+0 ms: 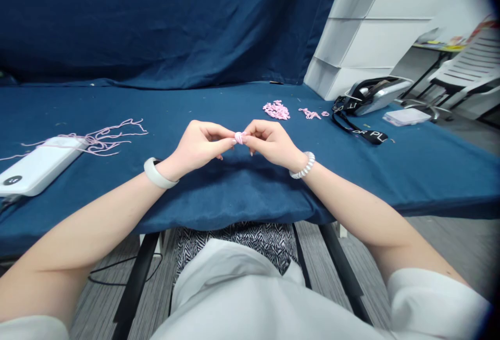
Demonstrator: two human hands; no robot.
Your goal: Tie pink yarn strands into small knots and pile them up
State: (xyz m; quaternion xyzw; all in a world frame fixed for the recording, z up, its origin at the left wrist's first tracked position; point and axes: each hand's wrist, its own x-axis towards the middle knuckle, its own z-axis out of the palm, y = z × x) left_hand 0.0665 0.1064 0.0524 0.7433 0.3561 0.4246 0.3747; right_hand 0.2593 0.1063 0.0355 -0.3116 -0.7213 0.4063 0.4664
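Dark blue cloth (117,17) hangs behind a table (219,98) covered in the same blue, with white drawers (351,38) beyond its back right corner.

We have both hands together above the middle of the table, near its front edge. Our left hand (199,145) and right hand (273,145) meet at the fingertips, clamped from either side on a small pink yarn curl (238,137). It is too small and too covered by our fingers to show how it is wound. We judge that a short, firm pinch suits this work best: fingertips close together, both hands steady, and only small movements, so the soft yarn does not slip or spring open. Our wrists carry a white band (160,172) on the left and a white coil bracelet (302,165) on the right, both clear of the yarn.

Toward the back edge, right of centre, lies a heap of pink yarn pieces (276,110), with a few loose pink bits (310,113) just beside it. Farther right are a black lanyard (369,136), a silver device (375,95) and a small white box (406,116). By the left edge, long pink strands (105,139) trail over the end of a white power bank (39,165).
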